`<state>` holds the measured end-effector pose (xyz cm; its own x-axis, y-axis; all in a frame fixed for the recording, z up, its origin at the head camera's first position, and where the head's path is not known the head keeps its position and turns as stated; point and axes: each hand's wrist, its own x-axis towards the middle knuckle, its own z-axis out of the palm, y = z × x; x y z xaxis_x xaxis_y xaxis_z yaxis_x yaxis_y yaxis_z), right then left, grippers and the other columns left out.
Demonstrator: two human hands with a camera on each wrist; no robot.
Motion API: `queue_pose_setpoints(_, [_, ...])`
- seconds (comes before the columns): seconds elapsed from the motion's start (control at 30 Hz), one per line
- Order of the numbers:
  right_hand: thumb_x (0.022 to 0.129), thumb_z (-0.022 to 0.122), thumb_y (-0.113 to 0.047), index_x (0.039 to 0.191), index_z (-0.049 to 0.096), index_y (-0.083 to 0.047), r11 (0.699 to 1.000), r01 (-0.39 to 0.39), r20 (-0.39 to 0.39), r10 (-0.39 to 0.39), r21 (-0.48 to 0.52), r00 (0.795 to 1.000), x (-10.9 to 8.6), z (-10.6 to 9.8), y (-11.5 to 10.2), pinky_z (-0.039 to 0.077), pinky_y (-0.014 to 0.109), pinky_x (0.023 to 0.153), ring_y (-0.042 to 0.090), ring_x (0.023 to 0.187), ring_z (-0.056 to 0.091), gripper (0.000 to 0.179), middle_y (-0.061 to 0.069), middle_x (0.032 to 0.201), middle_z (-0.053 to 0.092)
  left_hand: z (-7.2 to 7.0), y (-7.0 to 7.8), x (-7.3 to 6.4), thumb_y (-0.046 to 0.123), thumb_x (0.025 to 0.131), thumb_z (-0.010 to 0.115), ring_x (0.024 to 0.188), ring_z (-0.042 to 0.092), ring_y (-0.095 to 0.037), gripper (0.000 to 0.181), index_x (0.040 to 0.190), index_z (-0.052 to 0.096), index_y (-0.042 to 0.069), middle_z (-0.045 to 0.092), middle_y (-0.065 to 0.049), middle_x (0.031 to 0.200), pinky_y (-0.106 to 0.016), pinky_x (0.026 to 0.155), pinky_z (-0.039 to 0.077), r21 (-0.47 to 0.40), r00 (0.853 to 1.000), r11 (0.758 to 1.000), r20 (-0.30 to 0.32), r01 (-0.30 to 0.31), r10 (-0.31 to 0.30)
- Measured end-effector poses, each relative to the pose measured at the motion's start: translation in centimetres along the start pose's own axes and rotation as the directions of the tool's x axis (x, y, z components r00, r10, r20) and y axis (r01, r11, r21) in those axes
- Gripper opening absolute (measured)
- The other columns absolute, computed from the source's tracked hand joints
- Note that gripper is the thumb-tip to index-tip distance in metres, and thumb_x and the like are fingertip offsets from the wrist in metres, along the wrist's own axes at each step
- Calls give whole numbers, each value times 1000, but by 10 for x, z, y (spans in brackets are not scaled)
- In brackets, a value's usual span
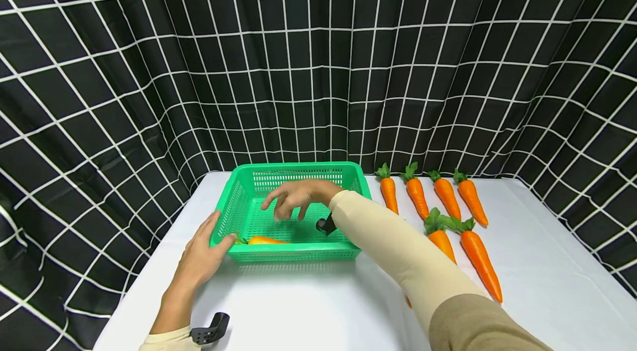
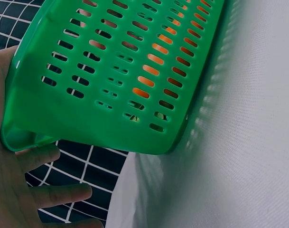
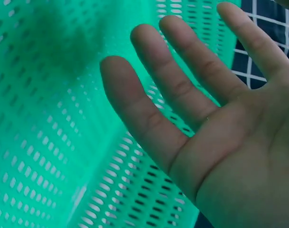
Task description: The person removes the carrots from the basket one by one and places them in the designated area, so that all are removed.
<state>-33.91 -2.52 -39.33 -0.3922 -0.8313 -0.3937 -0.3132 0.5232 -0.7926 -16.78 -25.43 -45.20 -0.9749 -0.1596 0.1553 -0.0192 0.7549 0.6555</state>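
Observation:
A green plastic basket [image 1: 293,251] with slotted walls stands on the white table. One carrot [image 1: 266,240] lies inside along its front wall, its orange body showing through the slots in the left wrist view. My left hand [image 1: 201,254] rests at the front left corner, thumb on the rim and straight fingers along the outside; the left wrist view shows these fingers [image 2: 63,194] spread beside the corner. Over the basket's middle hovers my right hand [image 1: 296,196], fingers loosely bent and apart. In the right wrist view its palm [image 3: 248,142] holds nothing.
Several carrots with leafy tops lie right of the basket: a back row including one carrot [image 1: 471,202], and nearer ones such as a large carrot [image 1: 480,265]. My right forearm [image 1: 398,246] partly covers some. A black curtain with white grid lines [image 1: 328,63] surrounds the table.

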Motion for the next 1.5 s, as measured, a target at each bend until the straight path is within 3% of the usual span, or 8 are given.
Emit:
queue_pose_setpoints(0.3, [82, 74, -24, 137, 54, -24, 996, -88, 62, 90, -29, 994, 13, 20, -2, 54, 51, 74, 28, 103, 62, 59, -1, 112, 64, 0, 1, 1, 40, 94, 56, 137, 26, -44, 73, 155, 24, 14, 24, -13, 156, -65, 102, 25, 5, 1000, 1000, -24, -9, 9])
queue_pose_setpoints(0.53, [82, 66, -16, 132, 56, -36, 980, -189, 167, 196, -55, 966, 14, 37, -5, 53, 50, 75, 27, 99, 63, 54, -4, 119, 57, 3, 1, 0, 41, 94, 56, 138, 24, -43, 74, 155, 24, 14, 23, -13, 157, -65, 103, 25, -2, 1000, 1000, -8, 7, -7])
queue_pose_setpoints(0.87, [85, 63, -8, 132, 53, -38, 979, -187, 211, 200, -80, 957, 16, 40, -7, 53, 48, 74, 26, 98, 63, 58, -2, 117, 58, 4, -1, 0, 44, 94, 56, 138, 24, -42, 75, 155, 23, 16, 22, -10, 157, -64, 104, 25, -7, 1000, 1000, -3, 14, -14])
queue_pose_setpoints(1.17, [86, 64, 3, 129, 57, -38, 986, -155, 188, 163, -56, 969, 15, 43, -8, 55, 39, 64, 23, 82, 61, 61, 7, 108, 63, 3, 0, -2, 40, 94, 56, 138, 24, -42, 73, 155, 23, 17, 23, -10, 157, -64, 104, 25, -8, 1000, 1000, 0, 21, -21])
queue_pose_setpoints(1.5, [80, 68, 4, 130, 57, -34, 990, -138, 120, 142, -41, 982, 9, 35, -11, 56, 45, 70, 25, 96, 62, 63, 5, 111, 61, 2, 1, -2, 42, 94, 55, 138, 25, -43, 73, 155, 23, 16, 23, -11, 157, -66, 103, 25, 4, 1000, 1000, -2, 22, -22])
